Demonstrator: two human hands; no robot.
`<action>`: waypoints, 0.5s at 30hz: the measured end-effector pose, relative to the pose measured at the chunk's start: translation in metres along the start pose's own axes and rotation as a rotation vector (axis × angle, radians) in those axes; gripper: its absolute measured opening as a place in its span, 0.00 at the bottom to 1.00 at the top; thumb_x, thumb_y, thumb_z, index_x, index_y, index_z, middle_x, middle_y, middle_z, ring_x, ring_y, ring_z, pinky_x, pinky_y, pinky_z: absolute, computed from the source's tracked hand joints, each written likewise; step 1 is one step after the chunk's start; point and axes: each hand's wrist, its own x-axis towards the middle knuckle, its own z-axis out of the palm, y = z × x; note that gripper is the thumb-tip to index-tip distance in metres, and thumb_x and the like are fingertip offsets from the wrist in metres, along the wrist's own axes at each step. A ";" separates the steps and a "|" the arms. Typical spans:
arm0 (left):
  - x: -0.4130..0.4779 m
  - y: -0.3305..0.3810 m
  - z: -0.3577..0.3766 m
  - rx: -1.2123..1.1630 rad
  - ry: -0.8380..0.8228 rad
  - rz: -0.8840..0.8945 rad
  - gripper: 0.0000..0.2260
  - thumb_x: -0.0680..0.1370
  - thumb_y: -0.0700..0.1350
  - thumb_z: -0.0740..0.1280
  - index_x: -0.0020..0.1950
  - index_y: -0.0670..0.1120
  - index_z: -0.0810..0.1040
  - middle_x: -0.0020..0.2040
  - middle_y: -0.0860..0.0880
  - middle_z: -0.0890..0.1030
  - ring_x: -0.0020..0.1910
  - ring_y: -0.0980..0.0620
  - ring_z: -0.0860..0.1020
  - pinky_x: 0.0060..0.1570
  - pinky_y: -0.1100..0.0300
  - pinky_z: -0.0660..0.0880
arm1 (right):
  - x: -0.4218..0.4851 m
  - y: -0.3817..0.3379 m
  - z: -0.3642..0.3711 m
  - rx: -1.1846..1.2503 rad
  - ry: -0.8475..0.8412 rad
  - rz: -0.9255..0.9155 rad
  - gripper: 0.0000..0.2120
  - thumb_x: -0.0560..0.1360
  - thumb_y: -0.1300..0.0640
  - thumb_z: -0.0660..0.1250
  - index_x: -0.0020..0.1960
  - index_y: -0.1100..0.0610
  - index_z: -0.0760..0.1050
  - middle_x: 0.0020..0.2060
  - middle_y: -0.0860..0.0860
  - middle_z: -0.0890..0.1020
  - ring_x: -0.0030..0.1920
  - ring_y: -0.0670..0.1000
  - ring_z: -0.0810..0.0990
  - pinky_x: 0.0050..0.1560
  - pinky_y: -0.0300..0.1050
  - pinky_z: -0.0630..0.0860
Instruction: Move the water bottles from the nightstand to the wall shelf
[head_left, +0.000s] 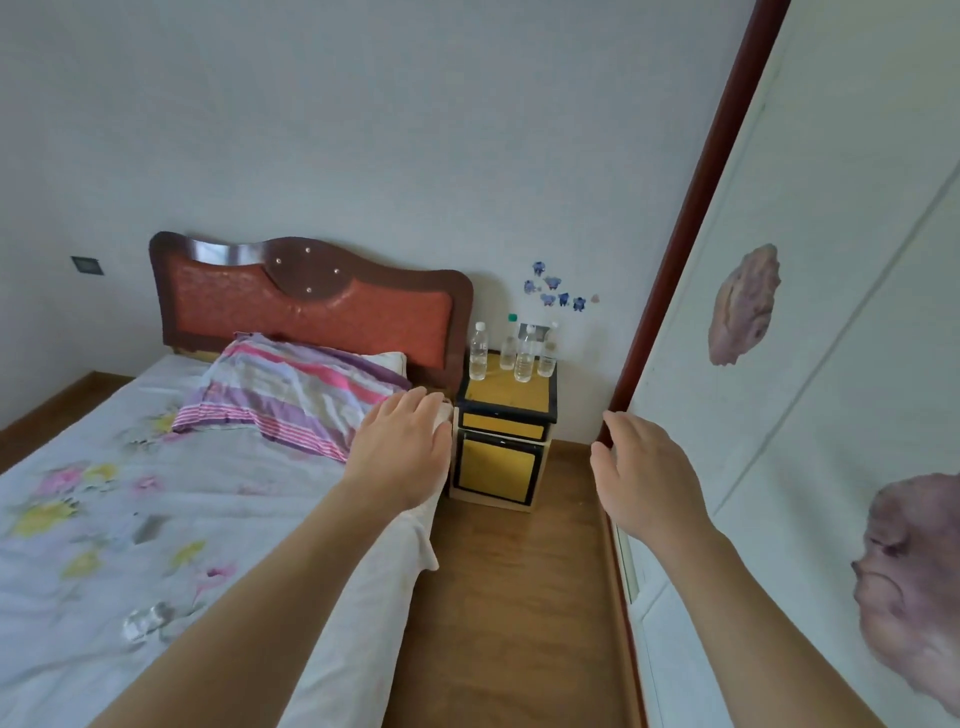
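Several clear plastic water bottles (524, 354) stand upright on the yellow top of a black-edged nightstand (506, 396) in the corner beside the bed. One white-capped bottle (478, 352) stands apart at the left; a green-capped one (509, 343) is behind the others. My left hand (402, 447) reaches forward over the bed's edge, fingers apart, empty, short of the nightstand. My right hand (641, 467) is stretched out on the right near the wardrobe edge, open and empty. No wall shelf is in view.
A bed (156, 519) with a floral sheet, striped pillow (291, 389) and red headboard (311, 306) fills the left. A white wardrobe door (831, 364) with a dark red frame lines the right. A narrow strip of wooden floor (509, 597) leads to the nightstand.
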 end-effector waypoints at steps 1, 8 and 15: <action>0.021 -0.007 0.005 0.006 -0.015 0.001 0.20 0.84 0.52 0.52 0.75 0.49 0.67 0.73 0.50 0.70 0.72 0.49 0.67 0.72 0.51 0.63 | 0.018 -0.001 0.007 -0.001 -0.006 0.008 0.24 0.83 0.47 0.52 0.76 0.53 0.62 0.74 0.49 0.68 0.74 0.51 0.65 0.73 0.46 0.61; 0.162 -0.031 0.038 0.029 -0.047 0.077 0.21 0.83 0.51 0.53 0.75 0.47 0.67 0.73 0.49 0.71 0.72 0.48 0.67 0.71 0.51 0.62 | 0.145 0.006 0.035 -0.039 -0.004 0.045 0.23 0.83 0.48 0.53 0.75 0.54 0.64 0.72 0.49 0.71 0.72 0.51 0.68 0.71 0.45 0.64; 0.307 -0.044 0.095 0.030 -0.037 0.084 0.18 0.83 0.49 0.56 0.71 0.45 0.71 0.69 0.47 0.74 0.69 0.46 0.70 0.69 0.49 0.65 | 0.295 0.041 0.080 -0.031 -0.010 0.036 0.21 0.83 0.49 0.53 0.73 0.54 0.66 0.67 0.50 0.74 0.67 0.51 0.72 0.67 0.45 0.69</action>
